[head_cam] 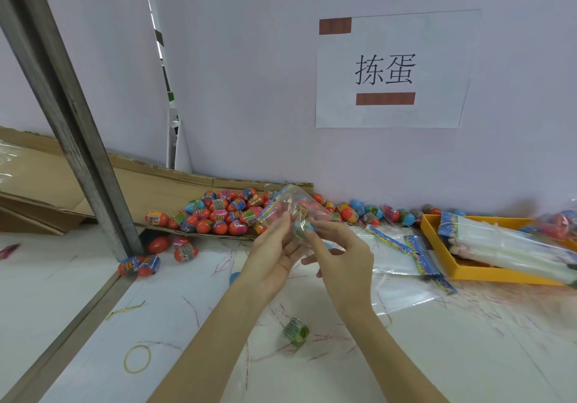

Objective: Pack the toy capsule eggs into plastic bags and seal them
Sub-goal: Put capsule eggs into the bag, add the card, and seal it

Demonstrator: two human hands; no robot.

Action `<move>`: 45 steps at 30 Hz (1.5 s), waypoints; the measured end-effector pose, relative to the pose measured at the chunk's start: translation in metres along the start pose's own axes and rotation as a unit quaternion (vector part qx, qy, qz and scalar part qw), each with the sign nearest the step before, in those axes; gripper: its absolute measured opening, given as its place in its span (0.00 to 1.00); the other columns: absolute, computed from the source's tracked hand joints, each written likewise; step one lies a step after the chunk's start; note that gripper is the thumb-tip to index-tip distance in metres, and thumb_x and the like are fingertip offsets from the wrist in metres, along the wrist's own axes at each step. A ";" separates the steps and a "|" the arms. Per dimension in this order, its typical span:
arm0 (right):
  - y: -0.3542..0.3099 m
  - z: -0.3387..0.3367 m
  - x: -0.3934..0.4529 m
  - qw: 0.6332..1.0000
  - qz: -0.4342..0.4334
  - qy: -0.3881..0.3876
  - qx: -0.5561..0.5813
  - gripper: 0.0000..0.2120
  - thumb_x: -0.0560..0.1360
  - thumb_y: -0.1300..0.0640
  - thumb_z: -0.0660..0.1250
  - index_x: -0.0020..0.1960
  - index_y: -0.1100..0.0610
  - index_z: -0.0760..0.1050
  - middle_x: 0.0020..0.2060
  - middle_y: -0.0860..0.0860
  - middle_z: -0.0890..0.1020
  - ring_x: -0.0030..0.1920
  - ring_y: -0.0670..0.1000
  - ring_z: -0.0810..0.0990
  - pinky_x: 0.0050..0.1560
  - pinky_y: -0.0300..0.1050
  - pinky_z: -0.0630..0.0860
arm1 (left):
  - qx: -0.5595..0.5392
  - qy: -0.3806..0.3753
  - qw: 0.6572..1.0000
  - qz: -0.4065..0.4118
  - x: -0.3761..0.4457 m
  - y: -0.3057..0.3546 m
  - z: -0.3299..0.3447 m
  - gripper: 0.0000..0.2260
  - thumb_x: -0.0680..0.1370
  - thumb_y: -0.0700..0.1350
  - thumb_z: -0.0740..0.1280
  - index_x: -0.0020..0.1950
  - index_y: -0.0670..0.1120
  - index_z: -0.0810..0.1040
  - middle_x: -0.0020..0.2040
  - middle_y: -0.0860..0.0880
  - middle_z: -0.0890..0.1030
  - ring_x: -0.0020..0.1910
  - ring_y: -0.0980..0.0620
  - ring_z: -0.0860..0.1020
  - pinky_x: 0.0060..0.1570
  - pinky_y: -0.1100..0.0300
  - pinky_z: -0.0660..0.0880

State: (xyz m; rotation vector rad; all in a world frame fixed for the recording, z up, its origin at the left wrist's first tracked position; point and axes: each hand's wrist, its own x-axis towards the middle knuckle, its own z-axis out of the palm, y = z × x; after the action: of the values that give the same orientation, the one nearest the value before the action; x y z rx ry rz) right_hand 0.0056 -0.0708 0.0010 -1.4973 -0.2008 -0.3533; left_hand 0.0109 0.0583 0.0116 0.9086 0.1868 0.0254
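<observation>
I am holding a clear plastic bag (288,207) up in the middle of the frame, and I judge I am in the filling step: my left hand (273,257) is cupping the bag from below with its fingers curled against the plastic, while my right hand (338,251) is pinching a small blue and green egg (303,228) between thumb and fingertips, right at the bag. A few eggs are already showing through the plastic, though I cannot tell how many. Whether this egg is inside the film or just going in, I cannot say for sure. Next, I think, I am going to need the bag's mouth kept open while the egg slips in, then more eggs from the pile (218,210) sitting on the cardboard (150,184) just behind my hands, left of centre. One stray green egg (296,331) is lying on the white table (468,355) in the lower middle, with a rubber band (137,359) at lower left. Empty bags (402,265) are lying flat to the right, and a yellow tray (437,246) at far right is holding a stack of more. A metal post (62,112) is slanting down the left side, and a paper sign (393,69) is hanging on the pale wall at upper right.
</observation>
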 end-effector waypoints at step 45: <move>0.015 -0.001 0.005 0.962 -0.155 -0.096 -0.205 0.14 0.81 0.62 0.70 0.62 0.48 0.84 0.47 0.40 0.79 0.36 0.48 0.80 0.40 0.47 0.80 | 0.040 -0.046 0.998 -0.031 0.000 0.010 -0.002 0.24 0.74 0.52 0.79 0.66 0.40 0.83 0.64 0.37 0.83 0.60 0.42 0.83 0.65 0.43 0.80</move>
State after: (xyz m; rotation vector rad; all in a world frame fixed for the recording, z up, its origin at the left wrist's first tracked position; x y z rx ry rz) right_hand 0.0158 -0.0714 -0.0111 -1.9157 -0.5476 -0.5221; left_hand 0.0106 0.0664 0.0185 0.9805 0.1313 -0.0818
